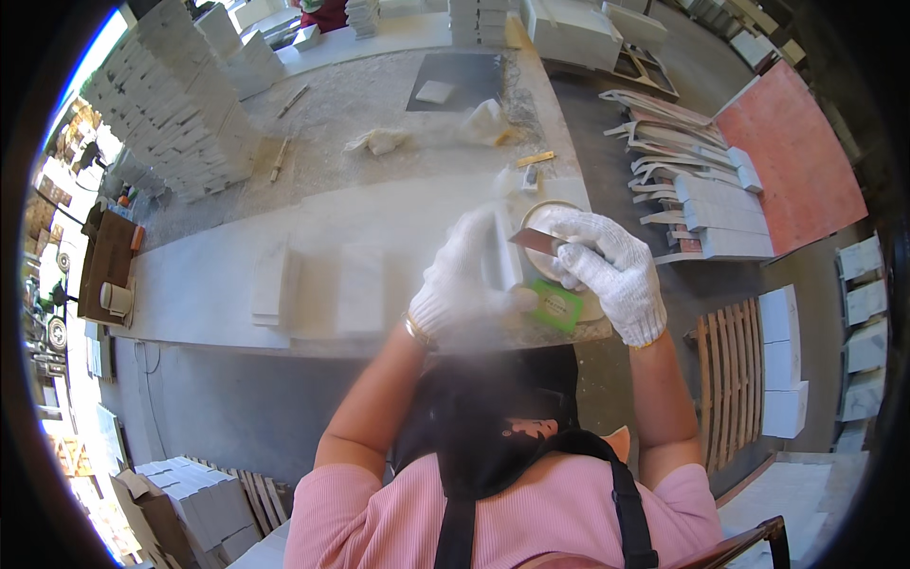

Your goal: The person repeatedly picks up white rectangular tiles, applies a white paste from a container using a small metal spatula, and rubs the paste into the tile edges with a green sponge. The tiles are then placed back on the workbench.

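Observation:
My left hand (463, 270), in a white knit glove, grips a white stone tile (502, 248) held up on its edge; haze in the picture blurs its outline. My right hand (611, 270), gloved alike, is closed round a putty knife, whose flat blade (536, 241) points left toward the tile's edge. Behind the right hand, the rim of a round tin (540, 209) shows; the hand hides most of it. A green packet (555, 307) lies below the two hands. Two more white tiles, one on the left (273, 287) and a fainter one (361, 287), rest on the bench.
Tall tile stacks (175, 104) stand at the far left of the bench (332, 133). Crumpled cloths (379, 141), a yellow strip (536, 159) and a dark sheet (455, 81) lie farther back. To the right are strapped tile blocks (711, 218) and a wooden pallet (730, 384).

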The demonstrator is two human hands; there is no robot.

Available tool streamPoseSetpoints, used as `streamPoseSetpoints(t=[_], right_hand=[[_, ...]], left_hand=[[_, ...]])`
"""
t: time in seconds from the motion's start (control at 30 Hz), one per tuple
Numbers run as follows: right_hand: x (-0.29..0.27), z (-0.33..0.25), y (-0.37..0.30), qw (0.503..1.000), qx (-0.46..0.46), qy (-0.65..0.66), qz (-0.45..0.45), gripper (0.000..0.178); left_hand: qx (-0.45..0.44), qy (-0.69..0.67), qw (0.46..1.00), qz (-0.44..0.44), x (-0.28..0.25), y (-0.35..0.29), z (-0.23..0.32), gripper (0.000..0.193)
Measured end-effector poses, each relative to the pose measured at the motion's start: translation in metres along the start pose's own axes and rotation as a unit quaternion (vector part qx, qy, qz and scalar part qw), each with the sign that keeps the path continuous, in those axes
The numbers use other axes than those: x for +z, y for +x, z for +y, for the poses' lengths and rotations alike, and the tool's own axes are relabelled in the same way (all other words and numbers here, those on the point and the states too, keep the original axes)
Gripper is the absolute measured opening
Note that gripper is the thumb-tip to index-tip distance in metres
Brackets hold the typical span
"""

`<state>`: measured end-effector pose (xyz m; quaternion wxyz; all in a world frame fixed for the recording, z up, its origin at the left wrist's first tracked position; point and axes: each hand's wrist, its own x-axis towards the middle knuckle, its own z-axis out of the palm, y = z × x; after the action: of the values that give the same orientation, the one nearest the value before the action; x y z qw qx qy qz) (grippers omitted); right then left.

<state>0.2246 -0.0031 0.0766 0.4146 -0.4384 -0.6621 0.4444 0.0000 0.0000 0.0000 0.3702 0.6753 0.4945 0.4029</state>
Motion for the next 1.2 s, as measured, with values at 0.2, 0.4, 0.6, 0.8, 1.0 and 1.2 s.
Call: streamPoseSetpoints(t=[0.2, 0.4, 0.6, 0.8, 1.0, 1.2], right_hand=[[0.017, -0.013, 0.045, 0.996, -0.024, -0.067, -0.06, 0.026], [0.021, -0.017, 0.044, 0.996, 0.013, -0.042, -0.076, 0.028], [0.019, -0.014, 0.036, 0.997, -0.004, -0.048, -0.059, 0.029], [0.021, -0.016, 0.056, 0.997, 0.017, -0.032, -0.069, 0.028], [0.024, -0.014, 0.059, 0.996, 0.036, -0.022, -0.078, 0.027], [0.03, -0.019, 0.057, 0.996, -0.002, -0.035, -0.083, 0.026]], left_hand=[[-0.036, -0.002, 0.999, -0.012, -0.006, -0.001, 0.02, 0.095], [-0.033, 0.005, 0.999, -0.004, -0.008, 0.0, 0.024, 0.089], [-0.029, 0.007, 0.999, -0.021, -0.009, -0.001, 0.029, 0.088], [-0.043, 0.033, 0.998, 0.014, -0.008, -0.003, 0.025, 0.093], [-0.022, 0.012, 1.0, 0.004, -0.006, -0.005, 0.016, 0.094], [-0.038, -0.012, 0.999, -0.008, -0.006, -0.003, 0.015, 0.091]])
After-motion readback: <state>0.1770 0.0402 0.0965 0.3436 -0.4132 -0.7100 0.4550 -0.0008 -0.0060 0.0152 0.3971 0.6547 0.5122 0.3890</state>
